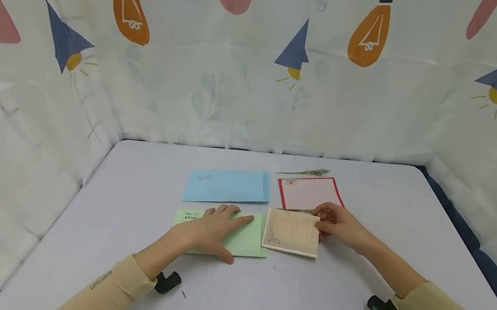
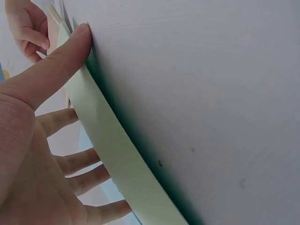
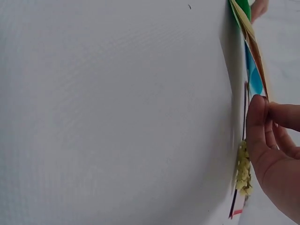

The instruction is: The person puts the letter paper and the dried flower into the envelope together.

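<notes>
My left hand (image 1: 215, 232) lies spread over a light green envelope (image 1: 252, 239), its fingers straight and touching it. In the left wrist view the thumb rests at the near edge of the green envelope (image 2: 110, 126). Just right of it is cream lined notepaper (image 1: 291, 231) with a scroll ornament in one corner. My right hand (image 1: 340, 227) pinches the notepaper's right edge between thumb and fingers. In the right wrist view the notepaper (image 3: 251, 42) shows edge-on, tilted, its layers slightly apart. A dried sprig with yellow blooms (image 3: 243, 171) lies beside the right hand.
Behind the green envelope lies a blue envelope (image 1: 227, 186). A pale pink card with a red border (image 1: 309, 193) lies behind the notepaper, and another dried sprig (image 1: 314, 172) farther back. The white table (image 1: 257, 303) meets printed curtains behind.
</notes>
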The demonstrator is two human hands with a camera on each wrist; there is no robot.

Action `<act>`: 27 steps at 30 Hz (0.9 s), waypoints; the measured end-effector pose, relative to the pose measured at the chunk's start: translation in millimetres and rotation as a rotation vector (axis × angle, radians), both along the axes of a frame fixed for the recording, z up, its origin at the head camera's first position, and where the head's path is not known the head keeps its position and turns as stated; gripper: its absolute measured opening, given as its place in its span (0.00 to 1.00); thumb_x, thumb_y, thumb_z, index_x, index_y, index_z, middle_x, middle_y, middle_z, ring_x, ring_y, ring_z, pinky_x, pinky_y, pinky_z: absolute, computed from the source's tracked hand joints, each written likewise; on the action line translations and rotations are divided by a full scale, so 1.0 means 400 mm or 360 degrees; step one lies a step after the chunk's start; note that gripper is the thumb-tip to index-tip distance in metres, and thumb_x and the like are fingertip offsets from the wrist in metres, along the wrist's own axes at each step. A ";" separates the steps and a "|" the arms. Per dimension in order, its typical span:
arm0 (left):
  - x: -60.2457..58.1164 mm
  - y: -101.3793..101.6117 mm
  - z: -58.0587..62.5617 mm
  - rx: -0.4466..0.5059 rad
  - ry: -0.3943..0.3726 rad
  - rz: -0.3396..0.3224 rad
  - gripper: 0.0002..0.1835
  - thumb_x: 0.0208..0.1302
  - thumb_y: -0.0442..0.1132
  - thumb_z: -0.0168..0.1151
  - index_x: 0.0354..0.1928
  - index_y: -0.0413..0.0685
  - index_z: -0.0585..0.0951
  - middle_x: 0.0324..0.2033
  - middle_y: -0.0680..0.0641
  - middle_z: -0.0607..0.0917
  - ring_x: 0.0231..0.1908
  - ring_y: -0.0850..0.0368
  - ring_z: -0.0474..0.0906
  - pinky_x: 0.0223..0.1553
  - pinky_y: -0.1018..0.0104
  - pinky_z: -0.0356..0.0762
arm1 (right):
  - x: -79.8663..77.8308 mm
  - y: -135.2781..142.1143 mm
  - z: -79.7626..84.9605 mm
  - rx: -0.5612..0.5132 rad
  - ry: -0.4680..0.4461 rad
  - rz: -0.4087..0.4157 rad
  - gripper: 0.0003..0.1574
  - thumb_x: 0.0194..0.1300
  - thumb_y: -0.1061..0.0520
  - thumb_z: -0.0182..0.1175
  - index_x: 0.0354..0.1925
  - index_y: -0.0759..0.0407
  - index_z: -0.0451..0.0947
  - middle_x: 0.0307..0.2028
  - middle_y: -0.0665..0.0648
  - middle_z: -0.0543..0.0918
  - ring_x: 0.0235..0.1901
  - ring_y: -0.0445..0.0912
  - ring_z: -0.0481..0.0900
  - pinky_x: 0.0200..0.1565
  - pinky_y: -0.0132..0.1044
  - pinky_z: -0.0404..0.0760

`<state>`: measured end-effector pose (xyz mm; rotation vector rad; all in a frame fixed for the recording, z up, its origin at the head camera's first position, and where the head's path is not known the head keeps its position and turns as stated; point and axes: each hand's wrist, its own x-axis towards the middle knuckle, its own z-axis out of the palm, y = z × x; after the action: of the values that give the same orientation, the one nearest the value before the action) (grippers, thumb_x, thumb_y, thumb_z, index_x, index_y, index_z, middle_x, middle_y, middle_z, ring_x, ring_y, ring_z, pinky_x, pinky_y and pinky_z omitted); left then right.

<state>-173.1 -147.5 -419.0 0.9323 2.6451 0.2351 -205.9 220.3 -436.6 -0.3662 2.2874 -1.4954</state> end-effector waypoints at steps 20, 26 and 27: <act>0.000 0.006 0.005 0.0015 -0.0020 0.0017 0.56 0.53 0.58 0.80 0.81 0.60 0.59 0.74 0.40 0.60 0.73 0.41 0.55 0.68 0.37 0.58 | -0.002 -0.067 0.005 0.0156 0.0174 0.0038 0.21 0.66 0.63 0.69 0.54 0.69 0.77 0.38 0.57 0.85 0.33 0.50 0.86 0.40 0.40 0.85; 0.000 0.007 0.004 0.0019 -0.0021 0.0011 0.56 0.53 0.57 0.80 0.81 0.59 0.60 0.74 0.40 0.61 0.72 0.41 0.56 0.67 0.36 0.58 | -0.002 -0.096 -0.006 0.0034 0.0038 -0.0056 0.22 0.63 0.62 0.71 0.51 0.72 0.75 0.33 0.59 0.88 0.29 0.52 0.88 0.40 0.40 0.86; 0.000 0.007 0.003 0.0020 -0.0022 0.0007 0.56 0.53 0.57 0.81 0.81 0.59 0.60 0.74 0.40 0.61 0.73 0.41 0.56 0.67 0.36 0.58 | 0.001 -0.100 -0.008 0.0024 0.0022 -0.0066 0.21 0.63 0.62 0.72 0.49 0.71 0.76 0.32 0.59 0.88 0.29 0.52 0.87 0.40 0.40 0.86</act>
<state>-173.1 -144.5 -417.8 0.9258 2.6362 0.2585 -205.6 180.4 -439.7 -0.3276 2.3289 -1.4992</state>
